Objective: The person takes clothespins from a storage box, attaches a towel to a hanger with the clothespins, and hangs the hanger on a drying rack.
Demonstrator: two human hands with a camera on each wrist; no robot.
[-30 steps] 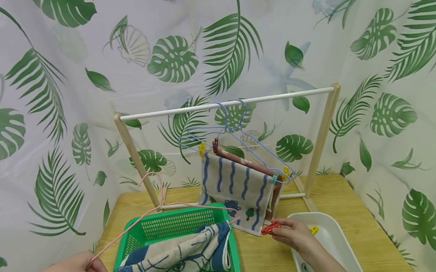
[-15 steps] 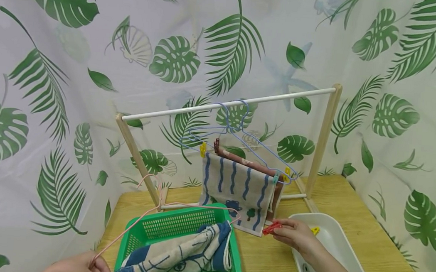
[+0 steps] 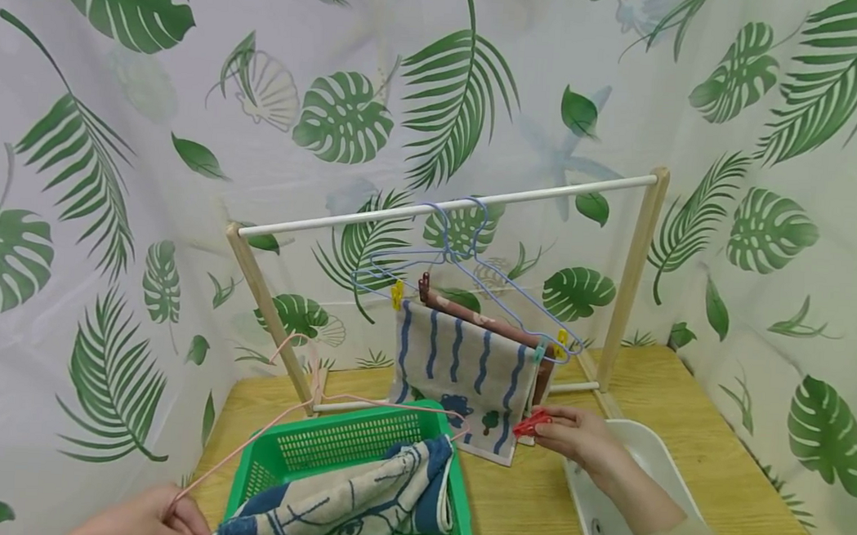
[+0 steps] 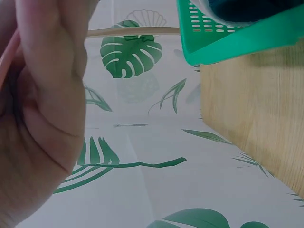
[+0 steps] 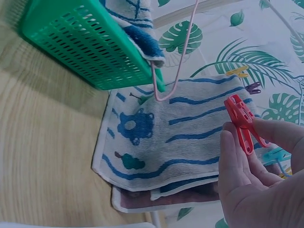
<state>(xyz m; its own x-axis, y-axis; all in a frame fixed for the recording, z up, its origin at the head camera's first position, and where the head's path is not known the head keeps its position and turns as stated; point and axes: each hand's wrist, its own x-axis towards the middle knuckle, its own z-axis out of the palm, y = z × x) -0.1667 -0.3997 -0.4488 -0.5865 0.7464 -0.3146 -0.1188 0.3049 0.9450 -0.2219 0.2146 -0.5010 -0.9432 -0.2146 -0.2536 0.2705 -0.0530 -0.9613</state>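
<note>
In the head view my left hand (image 3: 155, 517) grips the left corner of a pink wire hanger (image 3: 241, 448). A blue and cream towel (image 3: 355, 500) hangs folded over the hanger's lower bar, above a green basket (image 3: 462, 499). My right hand (image 3: 587, 441) pinches a red clothespin (image 3: 533, 424) between thumb and fingers, to the right of the hanger. The right wrist view shows the clothespin (image 5: 241, 121) in front of a striped towel (image 5: 190, 123), with the hanger's free corner (image 5: 164, 97) bare beyond the towel's edge. Fingers fill the left side of the left wrist view.
A rack with a white rail (image 3: 551, 191) stands behind, bearing blue hangers (image 3: 447, 252) with the striped towel and a brown towel (image 3: 480, 316) clipped by clothespins. Under my right forearm sits a white tray (image 3: 670, 470) holding a clip. Leaf-printed sheeting (image 3: 258, 167) encloses the wooden table (image 3: 517, 510).
My right hand has lifted slightly away from the tray with the red clothespin, covering the yellow clip seen there earlier. My left hand has shifted slightly left, drawing the towel's near end along.
</note>
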